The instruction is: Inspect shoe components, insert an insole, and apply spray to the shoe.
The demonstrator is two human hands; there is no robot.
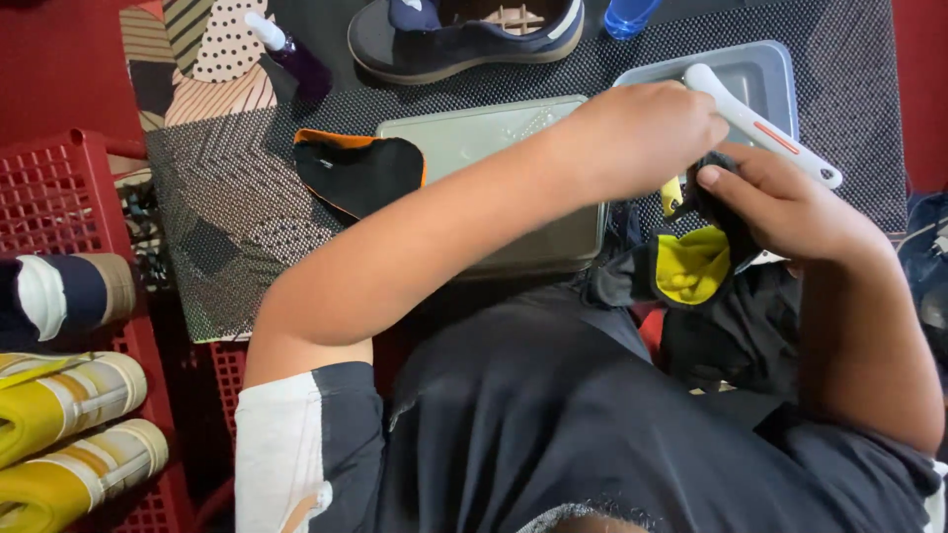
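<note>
I note my right hand [790, 202] grasping the black-and-yellow fabric shoe [691, 262] above my lap, its length running leftward, while my clenched left hand [642, 128] grips the white long-handled brush [760, 128] directly above it.

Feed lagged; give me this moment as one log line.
left hand: on black-and-yellow shoe | right hand: gripping shoe | white brush: in grey tray | insole: on mat
</note>
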